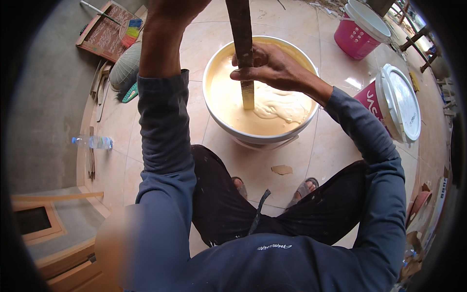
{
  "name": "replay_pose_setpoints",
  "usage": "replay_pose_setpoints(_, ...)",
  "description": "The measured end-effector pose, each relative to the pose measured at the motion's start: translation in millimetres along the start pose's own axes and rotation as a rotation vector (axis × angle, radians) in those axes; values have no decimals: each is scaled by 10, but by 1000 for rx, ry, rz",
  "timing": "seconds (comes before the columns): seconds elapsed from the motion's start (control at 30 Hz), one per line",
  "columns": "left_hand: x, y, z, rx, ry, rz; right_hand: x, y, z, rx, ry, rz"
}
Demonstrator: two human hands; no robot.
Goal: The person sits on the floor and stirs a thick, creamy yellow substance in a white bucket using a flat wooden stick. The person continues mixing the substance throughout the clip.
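Observation:
A white bucket stands on the tiles in front of me, filled with thick cream-yellow paint. A long flat wooden stick rises from the paint, with its lower end dipped in and coated yellow. My right hand is closed around the stick just above the surface, thumb across its front. Raised high at the top edge is my left hand; its fingers fall outside the picture, so its grip is hidden. The stick's upper end is also cut off.
Two pink-and-white buckets stand to the right, the nearer with a white lid. A water bottle lies at the left. Beyond it are a conical hat, a colourful brush and a brown panel against the wall.

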State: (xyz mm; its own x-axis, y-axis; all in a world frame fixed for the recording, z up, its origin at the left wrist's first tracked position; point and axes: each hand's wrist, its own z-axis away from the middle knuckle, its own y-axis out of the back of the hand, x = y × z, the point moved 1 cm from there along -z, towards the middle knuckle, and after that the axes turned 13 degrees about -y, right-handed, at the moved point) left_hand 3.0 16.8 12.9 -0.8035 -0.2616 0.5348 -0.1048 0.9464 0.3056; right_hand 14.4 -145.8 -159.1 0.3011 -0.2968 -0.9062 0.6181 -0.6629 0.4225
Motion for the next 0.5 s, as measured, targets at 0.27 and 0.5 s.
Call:
replay_pose_setpoints(0.27, -91, -73, -26, 47, 51, -162, 207, 2, -509, 117, 79, 142)
replay_pose_setpoints(0.5, -651, -285, -78, 167, -36, 11, 353, 454, -424, 320, -88, 435)
